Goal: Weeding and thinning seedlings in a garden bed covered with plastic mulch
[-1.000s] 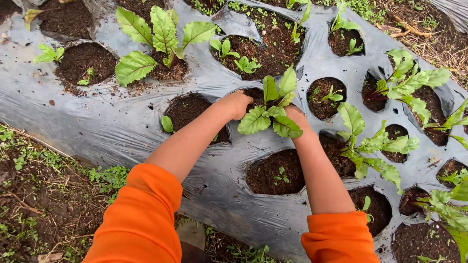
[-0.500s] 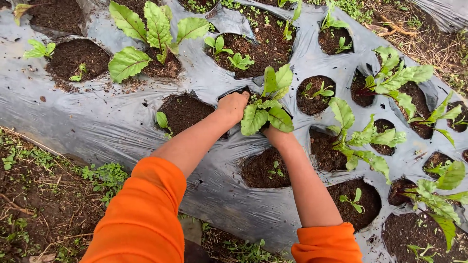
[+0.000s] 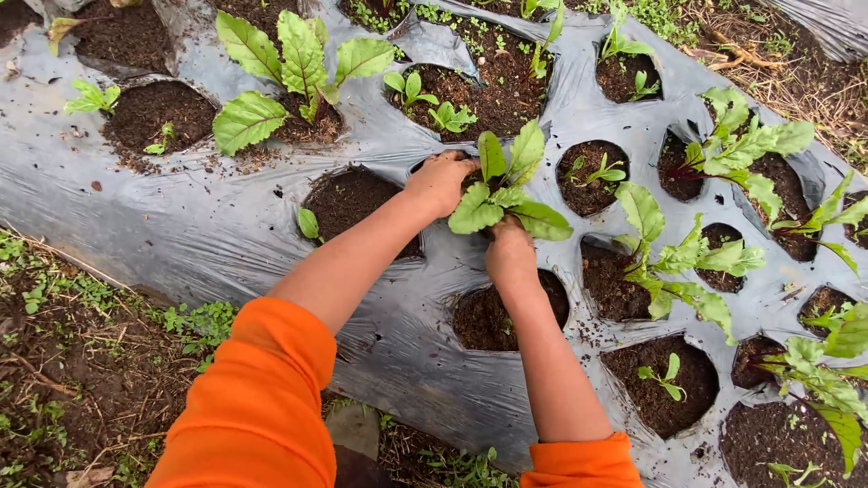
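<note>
The seedling (image 3: 506, 194) stands between both hands, the left hand (image 3: 440, 181) and right hand (image 3: 509, 253) cupped palm-down against its base, fingers curled into the soil, arms outstretched.

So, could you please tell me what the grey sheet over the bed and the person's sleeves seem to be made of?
The grey sheet looks like thin plastic film: glossy, wrinkled, cut with round planting holes. The orange sleeves look like soft matte fabric, probably knit; the weave is too fine to tell.
</note>
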